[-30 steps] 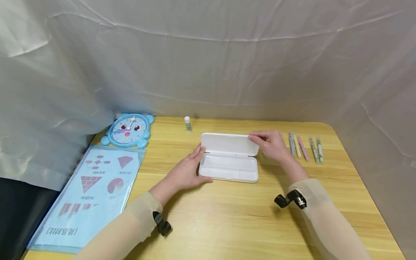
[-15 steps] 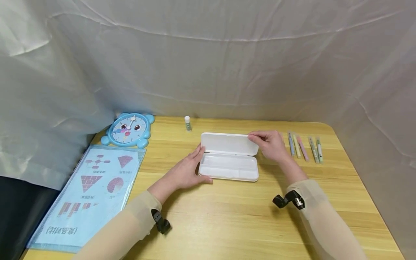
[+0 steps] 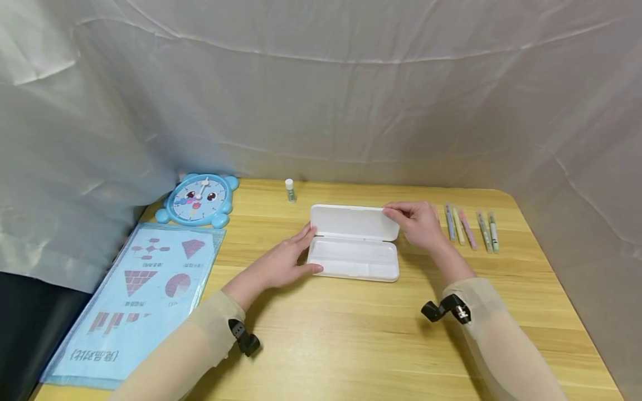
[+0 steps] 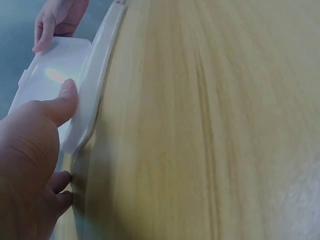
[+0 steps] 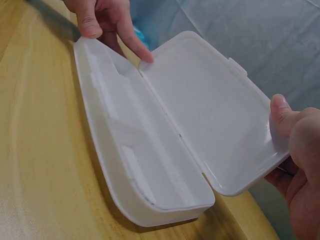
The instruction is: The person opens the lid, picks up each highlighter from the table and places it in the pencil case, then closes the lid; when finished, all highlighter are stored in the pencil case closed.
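A white plastic pencil case (image 3: 351, 277) lies unfolded on the table, its shallow base divided into compartments and nothing lying in them. My right hand (image 3: 418, 225) pinches the right end of the raised lid (image 3: 353, 221), thumb on the inner face and fingers behind. At the case's left end is my left hand (image 3: 283, 264), fingers and thumb stretched apart. Its index fingertip touches the lid's corner by the hinge, while the thumb (image 5: 89, 25) is right at the front corner of the base in the right wrist view.
Several pastel highlighters (image 3: 466, 228) lie in a row to the right. A small white-capped glue stick (image 3: 290, 191) stands behind the case. On the left are a blue toy clock (image 3: 199, 200) and a blue document folder (image 3: 145, 301). Grey cloth (image 3: 321, 111) hangs behind the table.
My left hand has drawn slightly left, its thumb shifting back along the front corner of the case. My right hand and the lid hold their place.
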`<action>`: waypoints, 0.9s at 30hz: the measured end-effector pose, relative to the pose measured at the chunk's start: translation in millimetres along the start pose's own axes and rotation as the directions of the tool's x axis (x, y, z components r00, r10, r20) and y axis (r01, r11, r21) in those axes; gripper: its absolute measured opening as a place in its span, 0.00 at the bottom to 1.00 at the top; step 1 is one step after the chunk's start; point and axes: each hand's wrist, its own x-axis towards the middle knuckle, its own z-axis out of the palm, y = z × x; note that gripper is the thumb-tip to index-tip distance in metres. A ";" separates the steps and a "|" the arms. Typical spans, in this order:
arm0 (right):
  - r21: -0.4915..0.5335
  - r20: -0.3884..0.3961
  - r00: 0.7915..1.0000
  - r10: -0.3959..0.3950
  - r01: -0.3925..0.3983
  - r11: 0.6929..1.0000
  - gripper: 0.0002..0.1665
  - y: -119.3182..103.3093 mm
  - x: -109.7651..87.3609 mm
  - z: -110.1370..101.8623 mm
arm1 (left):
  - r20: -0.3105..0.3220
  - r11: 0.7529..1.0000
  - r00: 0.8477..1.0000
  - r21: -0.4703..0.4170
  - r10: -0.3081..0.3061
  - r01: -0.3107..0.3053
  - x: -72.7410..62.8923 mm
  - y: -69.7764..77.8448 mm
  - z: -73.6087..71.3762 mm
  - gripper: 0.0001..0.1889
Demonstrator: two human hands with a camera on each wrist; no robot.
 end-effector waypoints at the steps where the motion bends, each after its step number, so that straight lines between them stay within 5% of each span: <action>1: 0.001 0.001 1.000 0.001 -0.001 1.000 0.13 0.0 -0.1 0.1 | -0.005 1.000 1.000 0.005 0.001 -0.001 -0.2 0.2 -0.2 0.52; 12: 0.006 -0.002 1.000 -0.001 0.001 1.000 0.13 2.3 0.1 0.0 | -0.030 0.986 0.999 0.163 -0.020 0.025 -1.3 2.2 -1.8 0.55; 27: 0.013 0.007 1.000 -0.015 0.015 1.000 0.13 2.0 1.0 -0.9 | -0.026 0.981 0.999 0.185 -0.048 0.051 -1.3 1.5 1.0 0.56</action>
